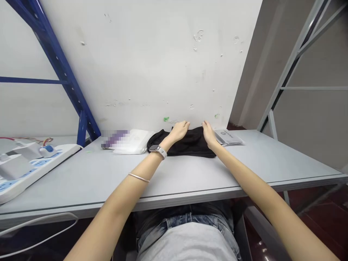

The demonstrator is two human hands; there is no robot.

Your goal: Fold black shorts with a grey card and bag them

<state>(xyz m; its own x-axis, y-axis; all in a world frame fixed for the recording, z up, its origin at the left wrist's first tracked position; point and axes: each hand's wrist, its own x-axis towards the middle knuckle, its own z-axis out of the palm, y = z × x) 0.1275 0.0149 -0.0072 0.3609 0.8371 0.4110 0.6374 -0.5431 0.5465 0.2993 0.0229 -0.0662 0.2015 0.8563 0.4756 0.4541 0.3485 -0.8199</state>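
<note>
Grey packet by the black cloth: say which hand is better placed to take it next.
Right hand, most likely: it is at the right end of the black cloth, close to the grey packet; the left hand is farther away.

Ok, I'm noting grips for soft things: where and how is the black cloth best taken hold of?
Probably by its near edge, pinched with both hands spread apart, coming from the person's side. The black cloth lies low and limp on the table, its near edge facing the person, while the white panel stands behind its far side.
</note>
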